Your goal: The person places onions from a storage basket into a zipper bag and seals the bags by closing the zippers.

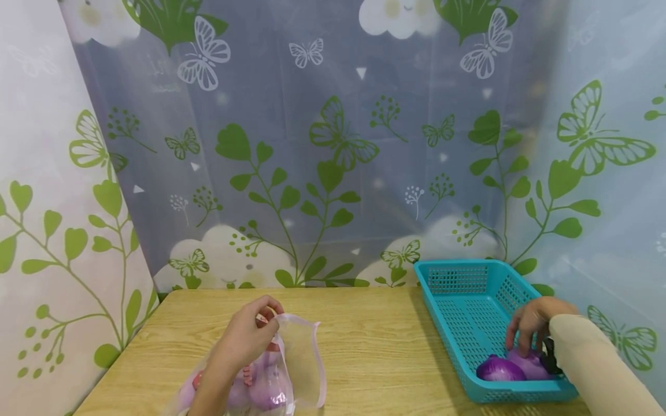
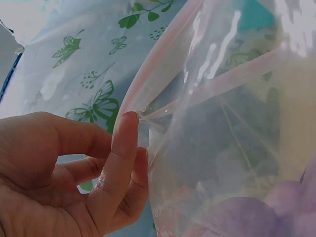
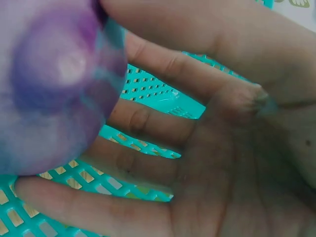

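Note:
At the front left of the table, a clear bag with pink edging (image 1: pixel 304 358) stands with its mouth apart, purple rounded pieces (image 1: pixel 267 393) and something reddish inside. My left hand (image 1: pixel 250 332) pinches the bag's rim; in the left wrist view, thumb and fingers (image 2: pixel 126 138) meet at the pink edge. Over on the right, my right hand (image 1: pixel 536 320) reaches into a turquoise basket (image 1: pixel 442 323) and grips a round pale-purple onion-like piece (image 3: pixel 54 94), its fingers spread around the side. Beside that piece lies a darker, glossy purple onion-like piece (image 1: pixel 499 368).
The wooden table (image 1: pixel 364 346) stretches between bag and basket. Behind it hangs a patterned curtain (image 1: pixel 333 173), with more of it along both sides. The basket's perforated walls rise around the right hand.

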`<move>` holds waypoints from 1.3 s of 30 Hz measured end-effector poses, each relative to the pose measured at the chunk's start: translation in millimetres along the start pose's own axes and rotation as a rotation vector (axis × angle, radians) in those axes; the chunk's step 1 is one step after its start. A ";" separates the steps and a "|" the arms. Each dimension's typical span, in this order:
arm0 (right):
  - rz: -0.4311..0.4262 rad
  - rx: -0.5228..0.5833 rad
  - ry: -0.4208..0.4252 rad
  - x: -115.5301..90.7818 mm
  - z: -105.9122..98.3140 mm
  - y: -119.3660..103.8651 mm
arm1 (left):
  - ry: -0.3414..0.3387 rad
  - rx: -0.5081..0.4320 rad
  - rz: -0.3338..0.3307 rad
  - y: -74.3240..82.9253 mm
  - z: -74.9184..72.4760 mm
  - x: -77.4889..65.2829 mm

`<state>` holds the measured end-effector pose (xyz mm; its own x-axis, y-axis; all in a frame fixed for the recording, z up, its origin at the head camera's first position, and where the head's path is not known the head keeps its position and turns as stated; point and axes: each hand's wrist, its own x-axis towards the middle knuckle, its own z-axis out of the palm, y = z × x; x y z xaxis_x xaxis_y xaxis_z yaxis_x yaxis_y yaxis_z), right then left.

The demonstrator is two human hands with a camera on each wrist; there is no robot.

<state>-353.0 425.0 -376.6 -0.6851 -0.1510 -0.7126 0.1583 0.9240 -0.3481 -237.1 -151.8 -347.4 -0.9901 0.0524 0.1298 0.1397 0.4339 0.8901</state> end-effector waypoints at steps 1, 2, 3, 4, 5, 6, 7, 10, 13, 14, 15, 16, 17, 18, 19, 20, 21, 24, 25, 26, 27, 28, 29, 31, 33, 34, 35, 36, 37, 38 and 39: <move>-0.001 0.001 0.003 0.3 0.4 0.1 | -0.001 -0.001 -0.001 -0.2 0.1 0.0; 0.001 -0.002 0.004 0.2 0.8 -0.1 | -0.001 -0.002 -0.004 -0.1 0.2 -0.1; 0.002 -0.009 0.006 0.0 1.1 -0.4 | 0.000 -0.003 -0.004 -0.2 0.4 0.0; 0.004 -0.016 0.005 -0.3 1.3 -0.9 | 0.000 -0.004 -0.007 -0.2 0.4 -0.1; 0.010 -0.030 0.013 -0.9 1.6 -1.5 | 0.001 -0.006 -0.009 -0.1 0.4 -0.1; 0.019 -0.043 0.021 -1.6 1.8 -2.2 | 0.002 -0.008 -0.011 0.1 0.4 -0.2; 0.025 -0.060 0.027 -2.4 2.0 -3.0 | 0.003 -0.010 -0.014 0.2 0.5 -0.3; 0.051 -0.091 0.047 -5.0 2.3 -5.5 | 0.005 -0.012 -0.010 0.1 0.7 0.1; 0.069 -0.091 0.054 -6.4 2.7 -7.1 | 0.007 -0.009 -0.005 -0.1 0.9 0.4; 0.074 -0.084 0.053 -6.5 2.9 -7.4 | 0.007 -0.008 -0.004 -0.1 1.0 0.3; 0.075 -0.082 0.050 -6.6 3.1 -7.8 | 0.006 -0.007 -0.004 0.0 1.0 0.2; 0.075 -0.083 0.046 -6.6 3.2 -8.0 | 0.007 -0.007 -0.007 0.2 0.9 0.0; 0.075 -0.085 0.045 -6.6 3.3 -8.2 | 0.007 -0.006 -0.006 0.4 0.9 -0.1; 0.075 -0.087 0.042 -6.5 3.4 -8.3 | 0.008 -0.006 -0.008 0.7 0.8 -0.3; 0.072 -0.092 0.036 -6.4 3.3 -8.5 | 0.008 -0.005 -0.010 1.1 0.7 -0.6; 0.070 -0.093 0.033 -6.3 3.3 -8.6 | 0.009 -0.003 -0.009 1.2 0.6 -0.6; 0.066 -0.097 0.029 -6.4 3.3 -8.9 | 0.010 -0.002 -0.008 1.4 0.6 -0.5; 0.064 -0.093 0.016 -6.1 2.9 -9.3 | 0.013 0.001 -0.006 1.5 0.5 -0.4; 0.063 -0.095 0.012 -5.9 2.6 -9.5 | 0.013 0.003 -0.005 1.5 0.4 -0.3; 0.062 -0.092 0.010 -5.9 2.5 -9.7 | 0.014 0.003 -0.005 1.4 0.4 -0.2; 0.062 -0.094 0.011 -5.8 2.5 -9.9 | 0.014 0.003 -0.005 1.3 0.3 -0.1; 0.061 -0.096 0.014 -5.7 2.7 -10.0 | 0.014 0.003 -0.005 1.2 0.3 0.0; 0.057 -0.100 0.014 -6.0 2.4 -10.1 | 0.014 0.003 -0.005 1.2 0.2 0.0; 0.053 -0.102 0.018 -6.4 2.6 -10.2 | 0.016 0.004 -0.004 1.3 0.2 0.1; 0.049 -0.099 0.019 -6.9 3.0 -10.1 | 0.015 0.004 -0.005 1.4 0.2 0.1; 0.046 -0.096 0.016 -7.2 3.2 -10.0 | 0.015 0.005 -0.005 1.4 0.2 0.1; 0.042 -0.093 0.014 -7.2 3.2 -10.0 | 0.016 0.006 -0.005 1.4 0.2 0.0; 0.040 -0.093 0.014 -7.0 3.5 -9.8 | 0.016 0.007 -0.005 1.4 0.2 0.0; 0.034 -0.089 0.010 -6.7 3.5 -9.5 | 0.016 0.008 -0.006 1.3 0.1 0.0; 0.027 -0.081 0.003 -6.4 3.5 -9.0 | 0.016 0.009 -0.007 1.2 0.1 -0.1; 0.019 -0.077 -0.001 -6.4 3.2 -8.6 | 0.016 0.010 -0.004 1.0 0.1 0.0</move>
<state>-347.7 417.0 -371.0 -0.6822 -0.1339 -0.7188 0.1158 0.9509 -0.2870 -236.9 -151.3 -346.6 -0.9904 0.0361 0.1335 0.1356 0.4432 0.8861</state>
